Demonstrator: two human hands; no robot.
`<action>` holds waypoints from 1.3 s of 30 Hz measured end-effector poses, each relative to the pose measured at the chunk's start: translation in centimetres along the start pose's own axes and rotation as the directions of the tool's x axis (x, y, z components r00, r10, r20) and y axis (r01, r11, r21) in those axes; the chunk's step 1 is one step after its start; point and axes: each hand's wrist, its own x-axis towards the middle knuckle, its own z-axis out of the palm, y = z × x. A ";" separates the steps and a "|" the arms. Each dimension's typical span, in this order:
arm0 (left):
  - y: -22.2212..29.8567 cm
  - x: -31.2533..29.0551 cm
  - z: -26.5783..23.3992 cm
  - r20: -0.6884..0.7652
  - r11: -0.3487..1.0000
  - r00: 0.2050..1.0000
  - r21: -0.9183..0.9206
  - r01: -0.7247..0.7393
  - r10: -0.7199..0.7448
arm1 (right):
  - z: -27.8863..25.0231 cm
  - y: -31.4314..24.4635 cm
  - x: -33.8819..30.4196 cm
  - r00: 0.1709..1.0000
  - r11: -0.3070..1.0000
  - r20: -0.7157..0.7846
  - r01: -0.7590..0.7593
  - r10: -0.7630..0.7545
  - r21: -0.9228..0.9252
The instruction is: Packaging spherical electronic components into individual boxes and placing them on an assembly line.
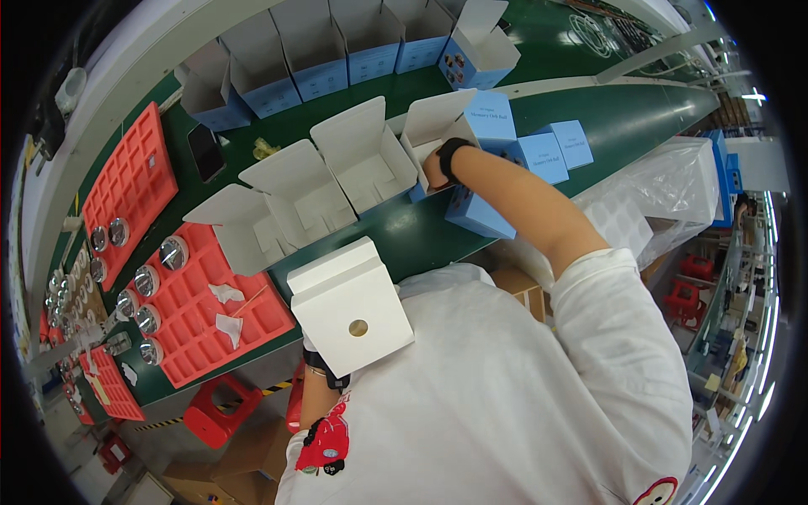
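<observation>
My right hand (434, 171) reaches down into an open blue carton with a white inside (439, 115). The carton's wall hides the fingers, so their grip does not show. In front of my body a white cardboard insert with a round hole (358, 326) is held up at a tilt. Beneath it comes my left forearm (318, 396) with a dark wristband. The insert covers my left hand, which appears to support it from below. Left of the right hand stand three more open cartons, among them a middle one (311, 202), with flaps raised.
Several open blue cartons (316, 80) line the back. Closed blue boxes (545, 157) lie beyond my right arm. Red trays (210, 303) with shiny round balls (173, 252) and a black phone (204, 151) lie left. A clear plastic bag (665, 181) is at right; a red stool (220, 410) stands below.
</observation>
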 end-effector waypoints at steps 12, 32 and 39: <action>0.2 1.1 -4.5 -0.036 0.997 0.996 -0.014 -0.076 0.076 | 0.2 1.5 -11.4 0.653 0.915 -0.754 0.341 -0.067 0.214; 3.6 0.1 -5.1 0.086 0.972 0.972 0.068 -0.223 0.217 | 2.5 -17.0 -21.9 0.219 0.715 -0.921 0.694 -0.321 -0.084; 5.9 -1.1 -5.5 0.307 0.989 0.951 -0.145 0.000 0.045 | 1.4 -11.3 -13.5 0.063 0.987 -0.997 0.156 0.033 0.043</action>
